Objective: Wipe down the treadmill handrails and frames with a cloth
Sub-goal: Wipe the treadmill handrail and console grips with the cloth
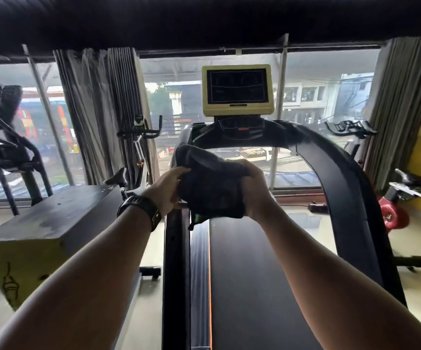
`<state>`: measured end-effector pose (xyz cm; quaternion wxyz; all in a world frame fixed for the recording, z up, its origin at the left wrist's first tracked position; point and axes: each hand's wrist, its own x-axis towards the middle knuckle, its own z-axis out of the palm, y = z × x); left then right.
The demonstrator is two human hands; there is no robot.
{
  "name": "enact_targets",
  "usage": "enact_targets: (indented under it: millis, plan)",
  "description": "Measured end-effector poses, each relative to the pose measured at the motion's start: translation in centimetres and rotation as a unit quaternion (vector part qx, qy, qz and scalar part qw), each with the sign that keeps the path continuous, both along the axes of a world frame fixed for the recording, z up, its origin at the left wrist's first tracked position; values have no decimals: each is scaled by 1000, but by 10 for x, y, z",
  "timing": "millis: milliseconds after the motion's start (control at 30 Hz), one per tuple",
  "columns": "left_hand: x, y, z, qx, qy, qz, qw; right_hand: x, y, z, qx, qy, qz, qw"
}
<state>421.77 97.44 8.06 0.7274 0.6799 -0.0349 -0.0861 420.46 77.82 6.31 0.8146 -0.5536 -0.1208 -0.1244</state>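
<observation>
The left grip (165, 188) and the right grip (253, 190) are both closed on a dark cloth (212, 188), fingers curled into its bunched folds from either side. A black watch (138, 208) sits on the left wrist. The cloth is held up between the two, above the front part of the treadmill (249, 274) belt and towards its left side. It covers the spot where the left rail would run, so I cannot tell whether it touches the rail.

Below it the black left side frame (174, 248) runs along the belt. The right handrail (343, 193) curves down from the console, well apart from the cloth. The yellow-framed screen (237, 89) above the console is dark.

A black-topped yellow box (40, 236) stands just left of the treadmill. An exercise bike (401, 198) with a red flywheel stands at the right, and grey curtains (103, 109) hang at the window.
</observation>
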Motion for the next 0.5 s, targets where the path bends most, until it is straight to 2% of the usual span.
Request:
enact_targets:
  millis: [100,200,333,433,500]
  plan:
    - [45,-17,6,-67,-4,35,997,45,-15,-5,-62,-52,-31,996]
    - [88,-27,11,-127,-5,22,992,93,-21,-13,-133,-102,-36,985]
    - [147,-36,6,-79,-65,109,989,161,-20,-16,-136,-22,56,989]
    - [198,-33,4,-73,-110,165,977,215,-19,-13,-176,12,73,982]
    - [235,-31,9,-79,-112,180,974,258,-18,-5,-212,45,128,968]
